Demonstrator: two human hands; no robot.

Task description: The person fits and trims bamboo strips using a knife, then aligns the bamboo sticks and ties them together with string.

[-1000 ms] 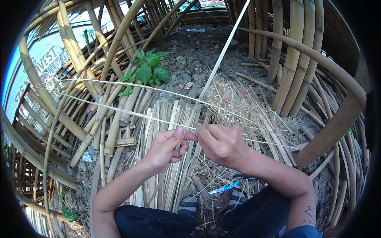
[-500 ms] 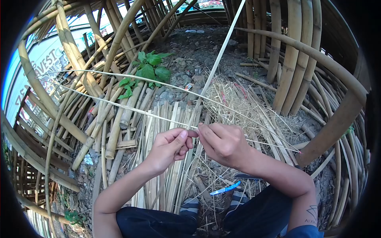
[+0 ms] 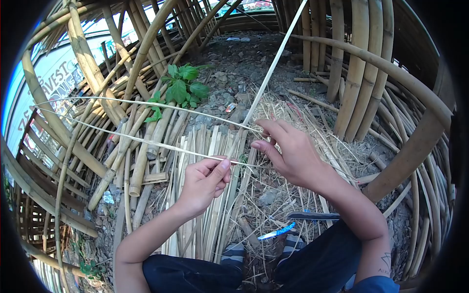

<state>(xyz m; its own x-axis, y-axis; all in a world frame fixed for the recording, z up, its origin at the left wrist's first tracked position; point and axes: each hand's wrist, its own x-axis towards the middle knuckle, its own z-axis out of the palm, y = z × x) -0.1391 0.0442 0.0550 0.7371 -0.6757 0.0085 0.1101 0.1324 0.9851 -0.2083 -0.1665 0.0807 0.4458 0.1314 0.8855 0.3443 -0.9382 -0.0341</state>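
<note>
My left hand (image 3: 205, 181) pinches a thin, pale bamboo strip (image 3: 146, 141) between thumb and fingers. Far to the left this strip nearly meets an upper thin strip (image 3: 195, 112), which runs back to my right hand (image 3: 295, 154). That hand is open, thumb and fingers apart, with the upper strip passing right at its fingertips. Below my left hand lies a row of split bamboo slats (image 3: 198, 146). A longer pale slat (image 3: 273, 63) slants up and away beyond my right hand.
Straw-like shavings (image 3: 273, 110) cover the ground at right. A blue-and-white slim object (image 3: 277, 231) and a dark flat blade-like piece (image 3: 312, 216) lie near my feet. Bamboo poles (image 3: 364, 73) stand at right; more poles (image 3: 141, 166) are piled left, beside a leafy plant (image 3: 183, 85).
My right hand has come away from my left hand, moving right and up while its fingers spread. My left hand keeps its pinch, and the strips have shifted slightly.
</note>
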